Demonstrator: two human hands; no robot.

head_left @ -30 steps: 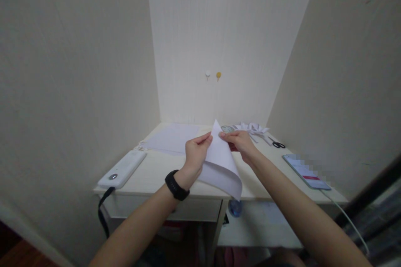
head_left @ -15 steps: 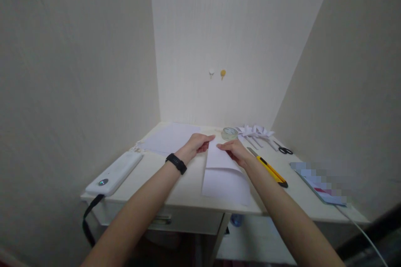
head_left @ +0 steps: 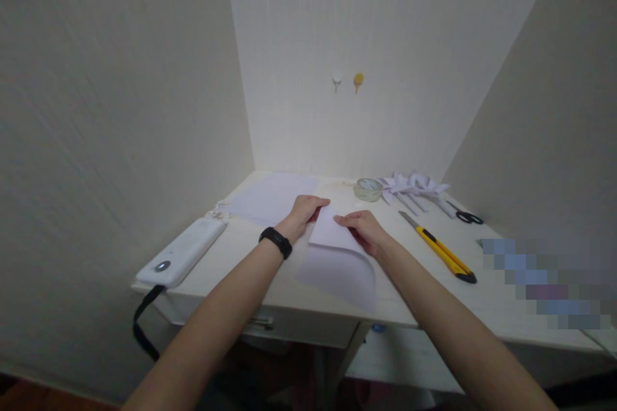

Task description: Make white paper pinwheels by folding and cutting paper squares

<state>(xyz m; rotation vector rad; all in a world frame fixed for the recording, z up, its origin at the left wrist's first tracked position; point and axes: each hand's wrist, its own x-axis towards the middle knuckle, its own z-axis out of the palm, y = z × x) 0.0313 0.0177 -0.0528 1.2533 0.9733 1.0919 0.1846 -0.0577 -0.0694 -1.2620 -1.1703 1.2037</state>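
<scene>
A white sheet of paper [head_left: 337,231], folded over on itself, lies near the middle of the desk with its lower layer spreading toward the front edge. My left hand [head_left: 307,210], below a black wristband, pinches the paper's far left corner between thumb and fingers. On the far right part of the fold, my right hand [head_left: 361,228] grips the same sheet, thumb on top and fingers curled beneath. The two thumbs are a short way apart. Part of the paper's right side is hidden behind my right hand.
Loose paper [head_left: 272,196] lies at the back left, near a white device [head_left: 183,252] with a black strap. A tape roll [head_left: 368,189], folded paper pieces [head_left: 414,189], black scissors [head_left: 468,217] and a yellow utility knife [head_left: 443,252] are on the right. Walls enclose the white desk [head_left: 231,273].
The camera view has shifted, so the desk items sit farther right. The folded paper has turned slightly, its near end swinging left, with both hands still on it.
</scene>
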